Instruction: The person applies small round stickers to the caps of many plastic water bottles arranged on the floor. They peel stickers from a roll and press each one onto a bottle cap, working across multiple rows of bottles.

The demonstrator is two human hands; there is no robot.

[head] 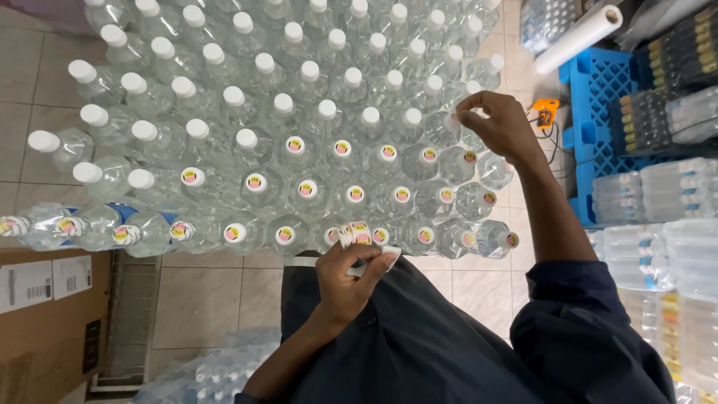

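We look down on a dense block of clear plastic bottles (299,150) standing on a tiled floor (202,299); the nearer rows carry round stickers on their white caps, the farther rows show bare caps. Our right hand (497,123) reaches to the far right of the block, its fingertips (465,114) pressed together on a cap (453,120) at the boundary between stickered and bare rows. Our left hand (348,280) sits near our body, just beside the nearest bottle row, thumb and fingers pinching a strip of round stickers (357,236) that fans toward the bottles. A blue crate (594,90) and wrapped bottle packs (658,202) stand to the right.
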